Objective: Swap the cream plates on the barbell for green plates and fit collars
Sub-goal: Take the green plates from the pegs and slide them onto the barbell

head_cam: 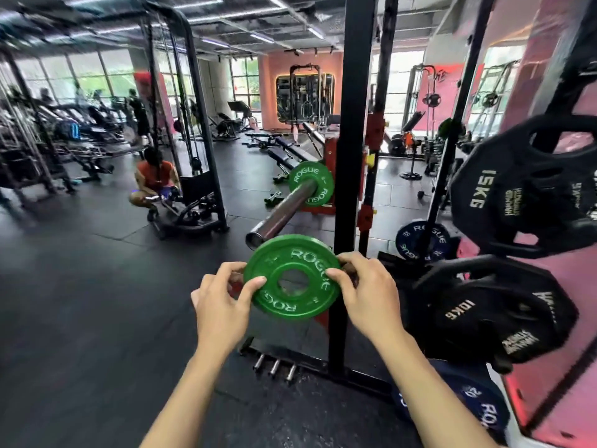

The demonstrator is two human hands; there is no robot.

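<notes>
I look down on dark rubber floor tiles (97,302); the black rack's base (323,363) and a blue plate (478,412) rest there.

Two green plates show: one (292,277) held up near me, one (311,183) already on the barbell sleeve (281,210). Two hands, left (223,305) and right (368,297). Two black plates hang on the rack, marked 15KG (523,192) and 10KG (491,313). Two blue plates, one (423,242) behind the post, one (478,410) low down. Three storage pegs (274,367) stick out of the rack's base.
</notes>
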